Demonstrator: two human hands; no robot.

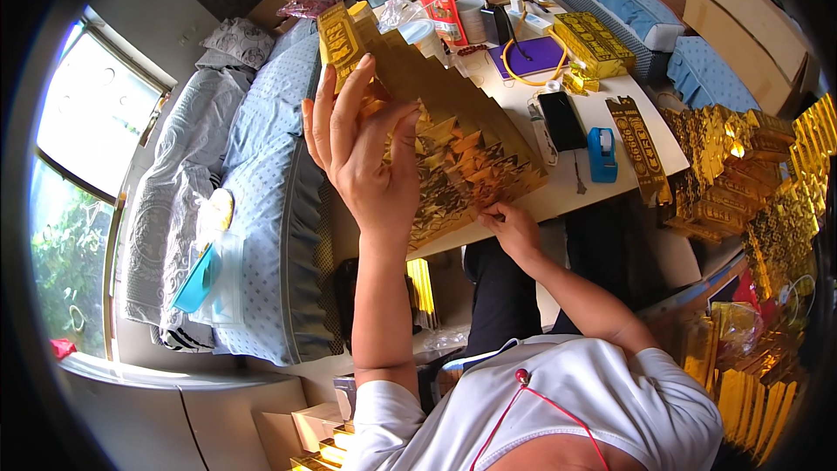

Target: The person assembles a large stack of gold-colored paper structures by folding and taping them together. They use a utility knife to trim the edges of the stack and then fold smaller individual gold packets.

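A wide piece of gold foil paper with stepped edges and crinkled folds slants across the near left part of the table. My left hand is raised in front of it, thumb and index finger pinched together, the other fingers spread upward. What lies in that pinch is too small to make out. Just beyond those fingertips stands a gold printed block. Low at the near edge of the foil paper, my right hand is closed, its fingertips pinching the paper's edge.
On the table lie a phone, a blue tape dispenser, a gold printed strip, a purple book and a gold box. Gold stacks rise at right; a blue-covered couch runs along the left.
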